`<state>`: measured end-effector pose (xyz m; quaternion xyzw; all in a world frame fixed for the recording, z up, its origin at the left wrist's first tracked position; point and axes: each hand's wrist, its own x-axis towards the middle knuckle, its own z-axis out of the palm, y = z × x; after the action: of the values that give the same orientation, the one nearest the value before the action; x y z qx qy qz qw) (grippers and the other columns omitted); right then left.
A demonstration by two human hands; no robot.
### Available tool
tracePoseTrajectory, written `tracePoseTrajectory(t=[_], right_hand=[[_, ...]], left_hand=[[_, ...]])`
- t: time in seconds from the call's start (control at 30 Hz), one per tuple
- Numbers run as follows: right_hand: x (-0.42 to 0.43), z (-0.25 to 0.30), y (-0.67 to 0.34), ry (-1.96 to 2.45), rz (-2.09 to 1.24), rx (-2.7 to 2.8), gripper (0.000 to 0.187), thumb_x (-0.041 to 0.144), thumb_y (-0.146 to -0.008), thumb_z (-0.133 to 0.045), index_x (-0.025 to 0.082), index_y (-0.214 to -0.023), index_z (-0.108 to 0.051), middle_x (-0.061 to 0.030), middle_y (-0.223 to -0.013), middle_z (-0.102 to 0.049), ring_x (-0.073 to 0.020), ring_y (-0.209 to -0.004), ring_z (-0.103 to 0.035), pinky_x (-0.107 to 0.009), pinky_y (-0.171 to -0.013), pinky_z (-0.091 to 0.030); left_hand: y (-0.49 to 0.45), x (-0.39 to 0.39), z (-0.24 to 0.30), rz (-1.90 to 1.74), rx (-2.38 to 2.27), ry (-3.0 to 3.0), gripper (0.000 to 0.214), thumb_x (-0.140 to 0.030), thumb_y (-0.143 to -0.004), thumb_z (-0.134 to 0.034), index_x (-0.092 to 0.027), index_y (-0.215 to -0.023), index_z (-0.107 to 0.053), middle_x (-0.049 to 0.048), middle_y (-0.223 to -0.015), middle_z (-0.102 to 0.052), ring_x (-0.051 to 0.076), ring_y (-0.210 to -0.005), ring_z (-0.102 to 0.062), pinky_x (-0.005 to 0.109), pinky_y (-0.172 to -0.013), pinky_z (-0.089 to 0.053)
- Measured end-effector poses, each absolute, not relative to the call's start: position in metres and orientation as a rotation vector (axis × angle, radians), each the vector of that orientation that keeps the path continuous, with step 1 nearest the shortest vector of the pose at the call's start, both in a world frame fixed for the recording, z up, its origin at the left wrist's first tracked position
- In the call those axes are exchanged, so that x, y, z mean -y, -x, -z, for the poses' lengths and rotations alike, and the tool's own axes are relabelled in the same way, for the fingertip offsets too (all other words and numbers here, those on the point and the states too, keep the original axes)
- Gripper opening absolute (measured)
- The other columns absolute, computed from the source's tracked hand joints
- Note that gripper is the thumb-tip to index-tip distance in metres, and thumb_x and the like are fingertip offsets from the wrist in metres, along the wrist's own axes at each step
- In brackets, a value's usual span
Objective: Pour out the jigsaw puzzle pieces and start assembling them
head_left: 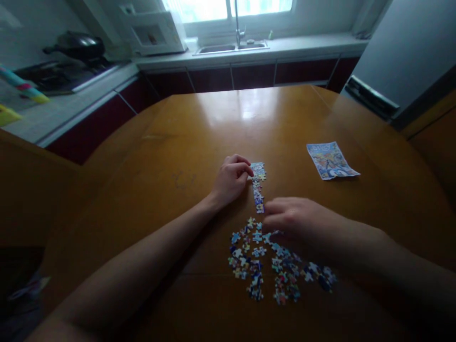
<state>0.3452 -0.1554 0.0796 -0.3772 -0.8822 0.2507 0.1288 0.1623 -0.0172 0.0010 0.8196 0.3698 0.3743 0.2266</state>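
A narrow, partly joined jigsaw puzzle (pixel 259 187) lies on the table, wider at its far end. My left hand (pixel 232 178) rests at its left side, fingers curled and closed, with thumb and fingertips on the upper left edge. Just right of the puzzle's near end hovers my right hand (pixel 294 214), blurred by motion, fingers pointing left. Whether it holds a piece cannot be made out. Below both hands spreads a pile of loose jigsaw pieces (pixel 249 259), many blue and white; my right hand and forearm hide some of them.
A creased picture sheet (pixel 331 161) lies to the right on the wooden table (pixel 185 137). Beyond the table run a counter with a sink (pixel 231 48), a white microwave (pixel 156 33) and a stove with a black pan (pixel 80 45). A grey refrigerator (pixel 402 52) stands at right.
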Motion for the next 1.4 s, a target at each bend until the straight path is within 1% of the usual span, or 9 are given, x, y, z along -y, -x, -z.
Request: tracePoseTrajectory(t=[0.03, 0.1, 0.23, 0.4, 0.6, 0.77, 0.9, 1.2, 1.4], right_hand=[[0.165, -0.085, -0.342, 1.021, -0.772, 2.662, 0.017, 0.010, -0.089, -0.060, 0.022, -0.081, -0.070, -0.0012, -0.086, -0.067, -0.0143, -0.076, -0.059, -0.027, -0.074, -0.045], [0.178, -0.088, -0.336, 0.949, -0.798, 2.784, 0.013, 0.012, -0.087, -0.065, 0.022, -0.082, -0.070, -0.0014, -0.086, -0.068, -0.0156, -0.077, -0.060, -0.028, -0.074, -0.045], [0.187, -0.080, -0.328, 0.964, -0.831, 2.912, 0.005, 0.015, -0.083, -0.072, 0.020, -0.083, -0.072, -0.0033, -0.086, -0.069, -0.0180, -0.078, -0.063, -0.029, -0.070, -0.045], [0.188, -0.070, -0.325, 0.974, -0.871, 2.908, 0.010, 0.011, -0.083, -0.069, 0.019, -0.084, -0.074, -0.0048, -0.083, -0.069, -0.0176, -0.077, -0.063, -0.027, -0.070, -0.045], [0.190, -0.066, -0.324, 0.986, -0.866, 2.923, 0.013, 0.008, -0.083, -0.067, 0.019, -0.085, -0.074, -0.0044, -0.083, -0.069, -0.0164, -0.075, -0.062, -0.027, -0.068, -0.045], [0.192, -0.068, -0.321, 0.973, -0.802, 2.970, 0.003, 0.015, -0.083, -0.072, 0.018, -0.083, -0.073, -0.0044, -0.084, -0.068, -0.0177, -0.072, -0.061, -0.030, -0.059, -0.041], [0.194, -0.071, -0.318, 0.983, -0.739, 3.017, 0.008, 0.010, -0.082, -0.071, 0.018, -0.080, -0.072, -0.0041, -0.084, -0.068, -0.0187, -0.070, -0.060, -0.033, -0.053, -0.037], [0.198, -0.057, -0.315, 0.966, -0.597, 2.974, 0.007, 0.014, -0.082, -0.074, 0.017, -0.079, -0.069, -0.0049, -0.083, -0.067, -0.0183, -0.070, -0.058, -0.033, -0.052, -0.035], [0.197, -0.064, -0.317, 0.974, -0.659, 2.993, 0.005, 0.011, -0.083, -0.072, 0.016, -0.083, -0.069, -0.0056, -0.087, -0.069, -0.0191, -0.073, -0.061, -0.033, -0.055, -0.038]], left_hand=[[-0.162, 0.017, -0.001, -1.024, -1.022, -2.261, 0.028, -0.001, -0.079, -0.057, -0.021, -0.066, -0.071, 0.0035, -0.093, -0.066, 0.020, -0.097, -0.059, 0.040, -0.093, -0.048], [-0.163, 0.017, -0.001, -1.014, -1.025, -2.263, 0.028, -0.001, -0.079, -0.056, -0.021, -0.066, -0.071, 0.0033, -0.093, -0.066, 0.020, -0.098, -0.059, 0.041, -0.094, -0.048], [-0.163, 0.017, 0.000, -1.016, -1.022, -2.265, 0.028, -0.001, -0.079, -0.056, -0.021, -0.067, -0.071, 0.0035, -0.094, -0.066, 0.021, -0.098, -0.059, 0.040, -0.094, -0.048], [-0.162, 0.017, 0.001, -1.009, -1.019, -2.271, 0.028, -0.002, -0.080, -0.056, -0.021, -0.067, -0.071, 0.0033, -0.093, -0.067, 0.020, -0.097, -0.059, 0.040, -0.093, -0.048], [-0.162, 0.018, 0.000, -1.021, -1.009, -2.267, 0.028, -0.002, -0.080, -0.055, -0.021, -0.066, -0.071, 0.0036, -0.092, -0.067, 0.021, -0.097, -0.059, 0.040, -0.092, -0.048], [-0.162, 0.018, 0.001, -1.021, -1.011, -2.267, 0.028, -0.002, -0.078, -0.055, -0.022, -0.066, -0.070, 0.0034, -0.093, -0.067, 0.021, -0.097, -0.058, 0.040, -0.091, -0.048], [-0.162, 0.018, 0.001, -1.020, -1.005, -2.262, 0.028, -0.003, -0.079, -0.055, -0.022, -0.066, -0.070, 0.0038, -0.093, -0.067, 0.021, -0.097, -0.058, 0.040, -0.091, -0.048], [-0.163, 0.018, 0.001, -1.030, -1.005, -2.256, 0.028, -0.002, -0.079, -0.055, -0.022, -0.066, -0.071, 0.0036, -0.092, -0.067, 0.021, -0.097, -0.059, 0.040, -0.091, -0.048], [-0.162, 0.017, 0.002, -1.029, -1.014, -2.268, 0.028, -0.001, -0.078, -0.056, -0.021, -0.066, -0.071, 0.0033, -0.092, -0.067, 0.021, -0.097, -0.059, 0.040, -0.092, -0.048]])
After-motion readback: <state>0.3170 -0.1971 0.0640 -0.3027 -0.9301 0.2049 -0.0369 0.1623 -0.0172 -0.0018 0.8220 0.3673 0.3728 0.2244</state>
